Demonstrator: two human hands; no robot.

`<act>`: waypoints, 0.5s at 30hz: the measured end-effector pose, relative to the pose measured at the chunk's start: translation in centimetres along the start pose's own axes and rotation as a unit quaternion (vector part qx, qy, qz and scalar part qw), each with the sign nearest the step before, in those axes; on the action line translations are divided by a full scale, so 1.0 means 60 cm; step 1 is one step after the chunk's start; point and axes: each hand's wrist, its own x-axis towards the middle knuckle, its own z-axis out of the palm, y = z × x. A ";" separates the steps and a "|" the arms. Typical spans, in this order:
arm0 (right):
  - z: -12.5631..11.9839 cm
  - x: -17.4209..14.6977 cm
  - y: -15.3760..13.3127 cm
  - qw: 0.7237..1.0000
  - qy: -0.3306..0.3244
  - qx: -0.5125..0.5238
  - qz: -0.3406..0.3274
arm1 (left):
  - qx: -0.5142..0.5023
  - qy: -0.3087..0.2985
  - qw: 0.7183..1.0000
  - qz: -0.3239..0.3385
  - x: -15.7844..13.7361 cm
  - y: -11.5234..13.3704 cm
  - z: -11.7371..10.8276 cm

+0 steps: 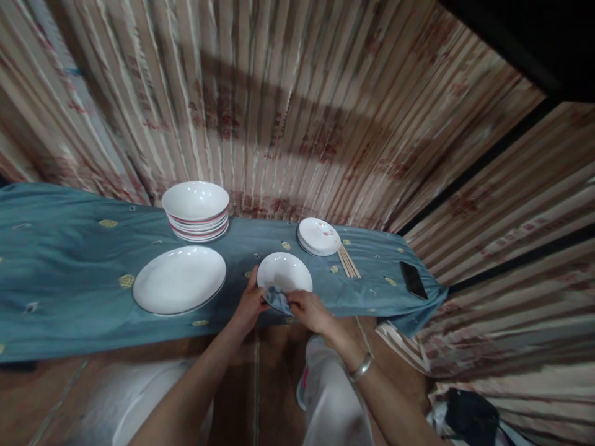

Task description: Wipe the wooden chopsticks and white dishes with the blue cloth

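A round white bowl (284, 270) is held over the front part of the cloth-covered table. My left hand (250, 303) grips its left rim, thumb along the outer side. A bluish-grey cloth (277, 299) lies against the bowl's near edge. My right hand (308, 310) is closed on the cloth's right end, at the near right rim. To the left sits a large white oval plate (180, 280). Behind that plate is a stack of bowls with red bands (199, 217). A pile of small flowered plates (319, 236) stands to the bowl's upper right.
Several wooden chopsticks (348, 261) lie beside the small plates. A black phone (413, 280) rests near the right end of the teal tablecloth (83, 272). Pleated curtains (279, 111) hang behind and to the right. A dark bag (471, 414) is on the floor at lower right.
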 end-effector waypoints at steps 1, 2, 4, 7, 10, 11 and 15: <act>-0.005 -0.002 0.009 1.000 0.004 -0.029 0.006 | 0.005 0.005 1.000 0.000 0.001 -0.001 0.000; -0.008 -0.003 0.018 0.998 0.012 -0.052 0.013 | 0.010 0.011 1.000 -0.002 0.001 -0.001 0.000; -0.012 0.002 0.034 0.995 0.032 -0.087 0.034 | 0.017 0.019 1.000 -0.006 0.003 -0.003 -0.001; -0.010 0.019 0.045 0.987 0.048 -0.132 0.080 | 0.014 0.016 1.000 -0.008 0.005 -0.005 -0.002; -0.001 0.041 0.044 0.976 0.060 -0.167 0.125 | 0.009 0.011 1.000 -0.011 0.006 -0.004 -0.003; 0.003 0.048 0.043 0.973 0.068 -0.174 0.139 | 0.008 0.008 1.000 -0.011 0.005 -0.003 -0.003; 0.016 0.071 0.044 0.963 0.124 -0.168 0.173 | 0.009 0.012 1.000 -0.016 0.003 0.002 -0.002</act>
